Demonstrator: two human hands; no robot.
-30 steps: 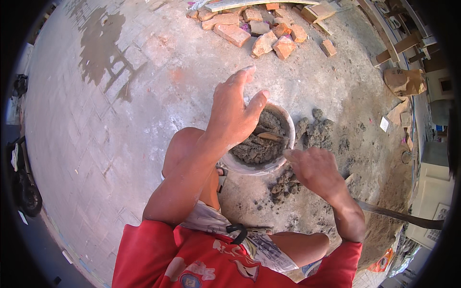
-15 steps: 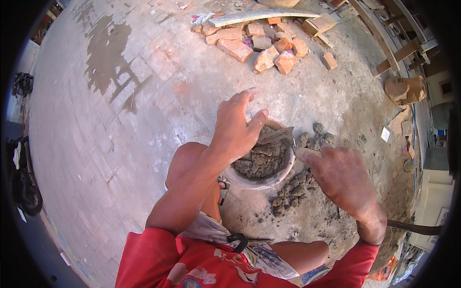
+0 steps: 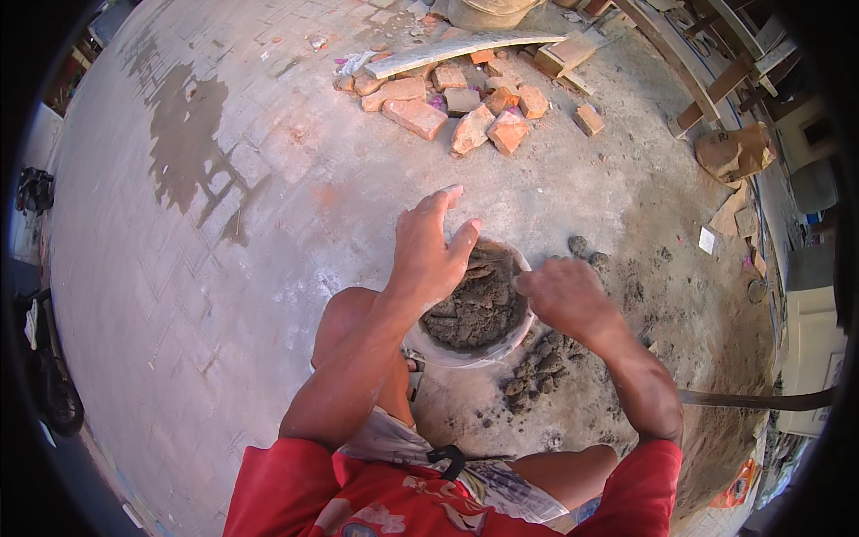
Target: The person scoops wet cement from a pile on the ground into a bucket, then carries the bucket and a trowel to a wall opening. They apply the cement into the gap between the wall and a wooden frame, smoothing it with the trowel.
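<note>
A round bucket of grey wet mortar stands on the ground in front of me, beside my bent leg. Over its left side my left hand is open, thumb apart from the stretched fingers, nothing in it. I cannot tell whether it touches the rim. My right hand is closed at the bucket's right rim, around the handle of a trowel whose blade showed a moment ago. That blade is now hidden or too blended with the mortar to make out. Crumbs of mortar lie right of the bucket.
Broken bricks and a long board lie beyond the bucket. A large tub stands behind them. At the right are a brown paper bag and timber pieces. A dark wet patch marks the paving at far left.
My right hand has moved left and away from me, to the bucket's rim. The trowel blade that lay over the mortar no longer shows clearly. My left hand stays over the bucket's left side.
</note>
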